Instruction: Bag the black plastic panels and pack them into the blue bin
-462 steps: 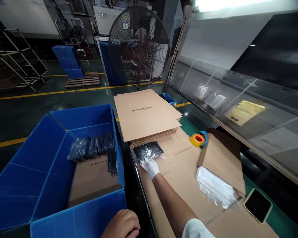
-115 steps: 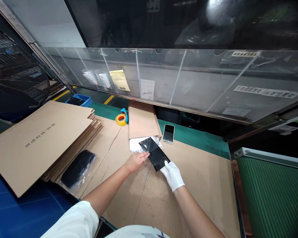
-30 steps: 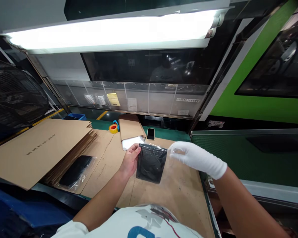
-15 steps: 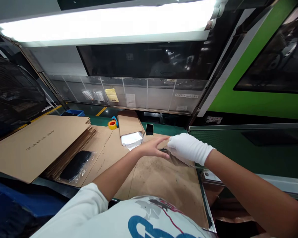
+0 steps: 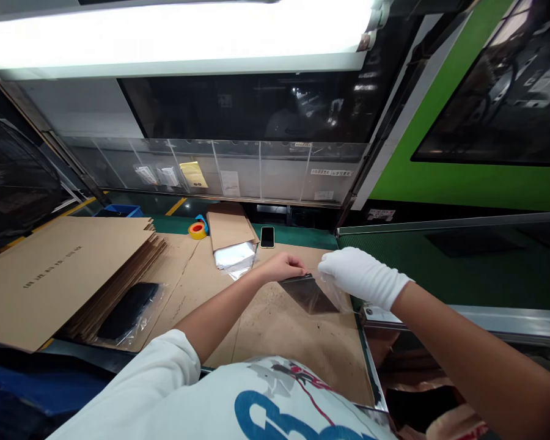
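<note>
While the bare left hand (image 5: 292, 267) pinches a dark panel (image 5: 312, 297), the gloved right hand (image 5: 352, 275) grips clear film (image 5: 337, 296)

As the head view shows, the left thumb and fingers are pressed together at the panel's upper edge. The right fingertips, also drawn together, pinch the film at the panel's right side. Tilted, the panel is held over the brown cardboard cover (image 5: 275, 336) of the workbench, toward its right edge; whether its lower corner touches the cover cannot be told.

Beyond the left hand, near the workbench's green far edge, white plastic sleeves (image 5: 231, 256) project from a brown carton (image 5: 230, 226). A phone (image 5: 267, 237) lies just to the carton's right, and a yellow tape roll (image 5: 197, 230) with a blue dispenser (image 5: 203, 221) to its left. Toward the near left corner, a black bagged piece (image 5: 128, 311) lies beside a stack of cardboard sheets (image 5: 68, 263), which occupies the left end. Past the right edge runs a green conveyor belt (image 5: 394, 263). Above the far edge hangs a row of clear pockets (image 5: 238, 171), below a lit tube lamp (image 5: 178, 36).
</note>
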The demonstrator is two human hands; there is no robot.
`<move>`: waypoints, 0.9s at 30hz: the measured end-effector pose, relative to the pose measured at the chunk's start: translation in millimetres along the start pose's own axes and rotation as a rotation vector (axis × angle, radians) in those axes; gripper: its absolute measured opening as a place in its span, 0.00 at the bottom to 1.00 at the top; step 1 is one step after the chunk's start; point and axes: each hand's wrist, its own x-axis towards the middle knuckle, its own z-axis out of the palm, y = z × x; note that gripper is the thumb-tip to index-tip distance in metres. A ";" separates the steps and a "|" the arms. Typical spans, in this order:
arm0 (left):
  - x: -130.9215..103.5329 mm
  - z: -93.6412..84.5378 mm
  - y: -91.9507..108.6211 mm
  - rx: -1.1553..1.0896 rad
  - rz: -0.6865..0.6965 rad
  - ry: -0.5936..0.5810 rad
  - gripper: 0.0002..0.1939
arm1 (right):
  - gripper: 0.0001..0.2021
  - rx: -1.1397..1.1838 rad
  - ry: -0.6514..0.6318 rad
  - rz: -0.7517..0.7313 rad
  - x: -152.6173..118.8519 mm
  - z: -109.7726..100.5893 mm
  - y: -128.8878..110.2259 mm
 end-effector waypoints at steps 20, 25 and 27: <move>-14.9 -15.5 65.4 0.434 0.294 -0.208 0.24 | 0.08 0.062 0.031 -0.014 13.2 -17.4 -10.4; -1.0 -8.4 53.7 0.251 0.241 -0.202 0.16 | 0.16 0.304 0.226 0.047 -15.5 -1.4 8.4; -3.2 -8.0 51.3 0.145 0.275 -0.154 0.16 | 0.32 0.550 0.343 0.124 -31.5 22.4 19.0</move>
